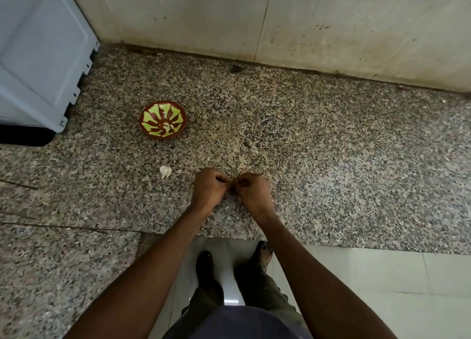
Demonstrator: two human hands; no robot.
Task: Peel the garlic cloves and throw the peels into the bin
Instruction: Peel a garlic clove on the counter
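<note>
Working knuckle to knuckle, left hand [209, 186] and right hand [251, 189] are clenched; contents hidden. Risk: peel falling on counter [331, 147]; no bin visible.

Head camera, one view only, looking steeply down at the granite counter [331, 160].

You're seeing it all from a wide-angle lens on your own head, pointed forward and down: the counter fills the middle of the picture, its far edge meets the wall [305, 20] near the top, and its near edge cuts across just above your feet on the pale floor [382, 287]. You're close in, standing right against the counter, both forearms running up from the bottom of the picture to its near part. The lens bends the counter's straight edges toward the picture's sides.
</note>
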